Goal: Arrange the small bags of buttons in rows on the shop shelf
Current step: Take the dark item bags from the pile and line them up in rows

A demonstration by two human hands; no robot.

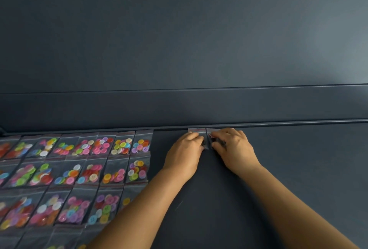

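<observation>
Left hand (186,149) palm-down, fingers curled onto a clear bag of dark buttons (196,131); right hand (231,144) likewise pinching the neighbouring bag (211,130). Both bags flat, side by side, against the back ledge (278,122) of the dark shelf (298,169). Well apart to the left, rows of bags of coloured buttons (79,169), edges touching.

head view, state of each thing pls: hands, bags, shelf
left hand: fingers curled on the left dark bag
right hand: fingers curled on the right dark bag
two dark bags: flat, side by side at the shelf's back edge
coloured bags: flat in rows, untouched
shelf: dark, bare at right
</observation>
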